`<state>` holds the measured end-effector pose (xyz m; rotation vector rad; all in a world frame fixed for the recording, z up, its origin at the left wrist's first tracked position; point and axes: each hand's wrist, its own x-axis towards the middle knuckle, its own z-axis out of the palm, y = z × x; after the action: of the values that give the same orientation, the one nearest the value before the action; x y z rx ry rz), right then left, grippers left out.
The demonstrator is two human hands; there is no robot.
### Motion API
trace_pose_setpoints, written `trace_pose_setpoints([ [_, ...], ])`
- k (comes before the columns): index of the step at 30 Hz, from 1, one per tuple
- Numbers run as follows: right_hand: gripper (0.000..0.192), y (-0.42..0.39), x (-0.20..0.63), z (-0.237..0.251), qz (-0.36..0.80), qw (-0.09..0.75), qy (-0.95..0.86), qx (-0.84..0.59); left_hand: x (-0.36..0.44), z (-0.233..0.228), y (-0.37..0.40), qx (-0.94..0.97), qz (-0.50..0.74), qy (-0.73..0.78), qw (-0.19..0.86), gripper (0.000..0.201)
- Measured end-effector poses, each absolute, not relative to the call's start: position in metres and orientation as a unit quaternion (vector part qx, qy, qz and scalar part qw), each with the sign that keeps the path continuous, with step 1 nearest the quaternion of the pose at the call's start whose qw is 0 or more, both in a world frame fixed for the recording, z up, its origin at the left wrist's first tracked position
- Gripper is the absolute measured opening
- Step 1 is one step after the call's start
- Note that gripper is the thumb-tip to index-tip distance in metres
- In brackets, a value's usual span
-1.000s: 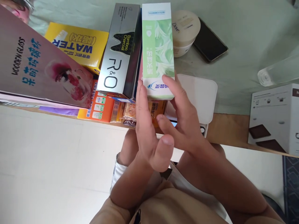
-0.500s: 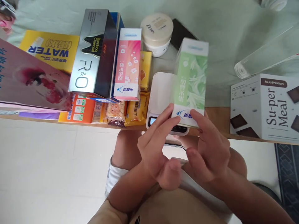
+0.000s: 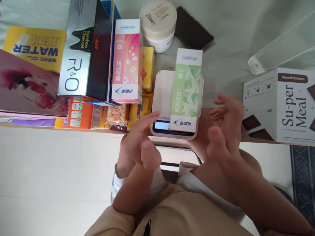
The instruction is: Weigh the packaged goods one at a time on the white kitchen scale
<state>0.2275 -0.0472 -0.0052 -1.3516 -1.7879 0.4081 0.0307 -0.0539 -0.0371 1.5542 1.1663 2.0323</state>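
A green and white box (image 3: 186, 90) lies flat on a small white kitchen scale (image 3: 162, 98) at the table's near edge. The scale's display (image 3: 161, 125) is lit. My left hand (image 3: 140, 141) hovers just left of the scale with its fingers spread, holding nothing. To the right of the scale my right hand (image 3: 227, 126) is also empty, fingers apart, clear of the box. A matching pink box (image 3: 127, 62) lies on a stack left of the scale.
Left of the scale sit a silver R&O box (image 3: 78, 52), a yellow WATER box (image 3: 34, 49), an orange pack (image 3: 73, 114) and snack packets (image 3: 118, 114). Behind are a cream jar (image 3: 158, 24) and a phone (image 3: 193, 28). A white Su-per Meal box (image 3: 280, 105) and a clear bottle (image 3: 283, 49) stand right.
Both hands carried the green box from the stack on the left over to the scale, laid it down and let go. They have drawn apart to either side.
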Motion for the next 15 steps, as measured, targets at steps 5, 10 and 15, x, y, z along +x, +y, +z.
trace_pose_setpoints([
  [5,0.062,-0.03,0.231,-0.018,0.155,0.451,-0.645,-0.597,0.028,-0.04,-0.038,0.542,0.743,0.382,0.089,0.044],
  [10,0.06,-0.03,0.225,-0.02,0.151,0.457,-0.683,-0.549,0.024,-0.039,-0.039,0.56,0.725,0.396,0.062,0.045],
  [15,0.054,-0.029,0.221,-0.023,0.155,0.454,-0.707,-0.52,0.022,-0.041,-0.045,0.567,0.707,0.413,0.093,0.053],
])
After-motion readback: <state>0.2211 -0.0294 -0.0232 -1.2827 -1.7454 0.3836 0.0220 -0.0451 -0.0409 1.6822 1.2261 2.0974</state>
